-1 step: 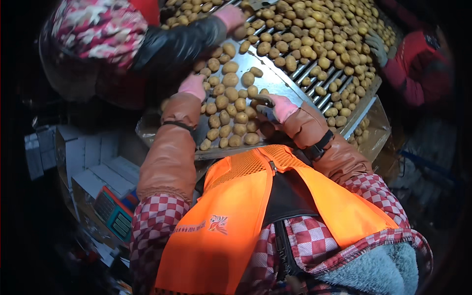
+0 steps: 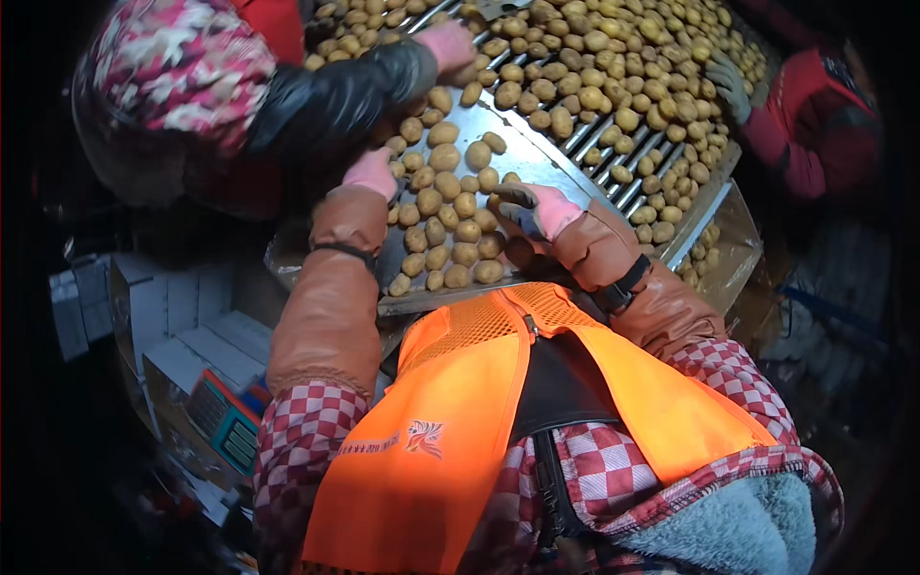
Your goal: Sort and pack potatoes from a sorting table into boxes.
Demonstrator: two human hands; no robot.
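Both my hands wear pink gloves with dark palms and rest at the near end of a metal sorting table. My left hand (image 2: 372,173) is at the left side of a batch of potatoes (image 2: 447,186), touching or nearly touching those beside it; its fingertips are hidden. At the batch's right side, my right hand (image 2: 539,207) has its dark fingers stretched toward the potatoes, thumb apart, with nothing seen in its grasp. The potatoes lie mostly in a single layer on the metal sheet (image 2: 537,158) between my two hands.
Beyond the sheet, a large heap of potatoes (image 2: 613,67) covers metal rollers (image 2: 604,158). A co-worker's pink-gloved hand (image 2: 447,45) reaches in at the far left; another person's grey-gloved hand (image 2: 730,86) is at the far right. White boxes (image 2: 206,340) and a teal-and-red device (image 2: 222,419) stand at lower left.
The potatoes, table and co-workers sit very slightly lower-left to upper-left in the picture, as from a small head movement. My hands keep the same pose beside the batch.
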